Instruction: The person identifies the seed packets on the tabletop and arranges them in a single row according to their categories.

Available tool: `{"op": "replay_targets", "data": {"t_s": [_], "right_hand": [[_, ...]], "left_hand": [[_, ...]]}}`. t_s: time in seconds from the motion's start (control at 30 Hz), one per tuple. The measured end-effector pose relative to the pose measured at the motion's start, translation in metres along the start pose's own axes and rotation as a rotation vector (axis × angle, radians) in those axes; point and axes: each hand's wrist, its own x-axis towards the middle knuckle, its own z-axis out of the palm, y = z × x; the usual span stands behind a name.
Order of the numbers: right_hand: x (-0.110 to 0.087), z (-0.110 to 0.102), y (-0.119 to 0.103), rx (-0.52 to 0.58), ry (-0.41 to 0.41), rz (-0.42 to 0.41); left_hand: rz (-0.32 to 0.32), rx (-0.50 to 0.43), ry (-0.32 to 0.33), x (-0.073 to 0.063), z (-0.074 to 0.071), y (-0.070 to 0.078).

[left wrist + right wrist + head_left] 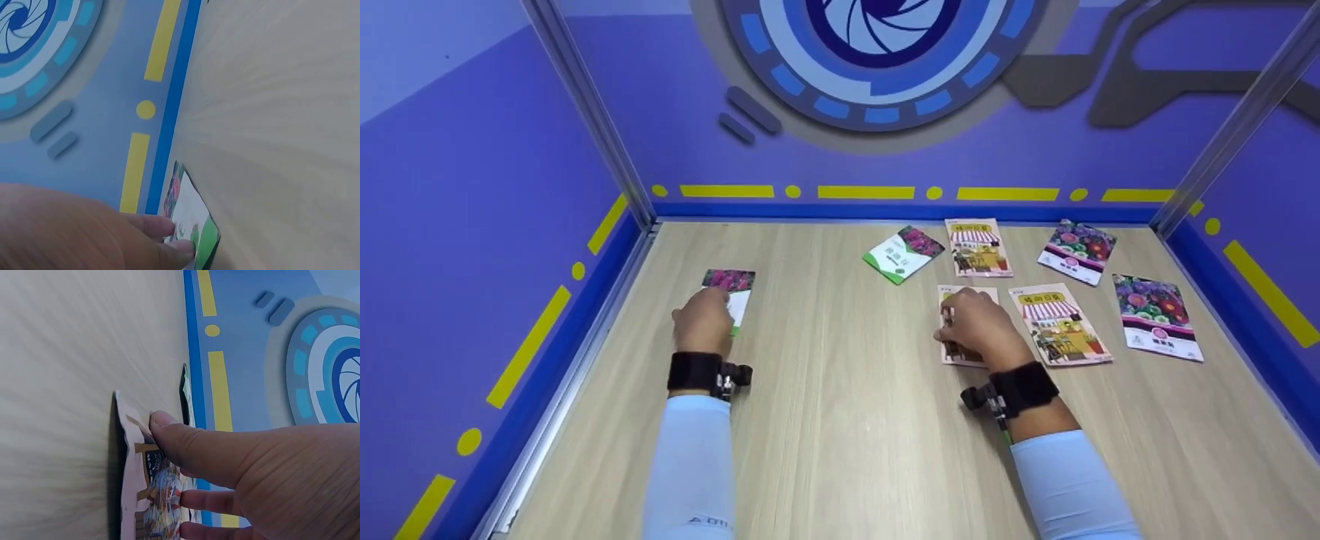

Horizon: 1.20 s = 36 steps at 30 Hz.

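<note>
At the left of the table, my left hand (703, 321) holds a white-and-green seed packet (739, 304) with magenta flowers across its top. In the left wrist view, the thumb and a finger grip the packet (191, 202) by its printed face. Farther right, my right hand (979, 326) is over a pink seed packet (960, 356) with a shopfront drawing, and covers much of it. Thumb and fingers grip this packet (130, 461) from both sides of its face in the right wrist view, and its surface is creased between them.
Just right of my right hand lies a second pink packet (1061, 326); a third pink packet (979, 247) is behind. Two dark floral packets (1078, 251) lie at the right. Another white-and-green packet (901, 255) is back near the middle. Blue panels (810, 165) wall the table.
</note>
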Motion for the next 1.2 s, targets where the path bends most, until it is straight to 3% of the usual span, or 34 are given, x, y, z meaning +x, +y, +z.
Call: {"op": "replay_targets", "data": {"t_s": [0.23, 0.57, 0.8, 1.0, 1.2], "right_hand": [[0.002, 0.001, -0.002, -0.016, 0.014, -0.01], [0.002, -0.003, -0.009, -0.033, 0.016, 0.002], [0.005, 0.003, -0.025, -0.063, 0.061, -0.039], [0.02, 0.015, -0.048, -0.121, 0.045, -0.124], [0.041, 0.015, -0.066, -0.102, 0.047, -0.178]], "left_hand": [[-0.021, -0.021, -0.015, 0.001, -0.006, -0.011], [-0.024, 0.011, 0.033, 0.008, -0.009, 0.002], [0.021, 0.004, 0.013, 0.011, -0.001, 0.03], [0.11, -0.021, -0.008, 0.003, 0.014, 0.056], [0.19, -0.05, -0.055, -0.007, 0.018, 0.082]]}}
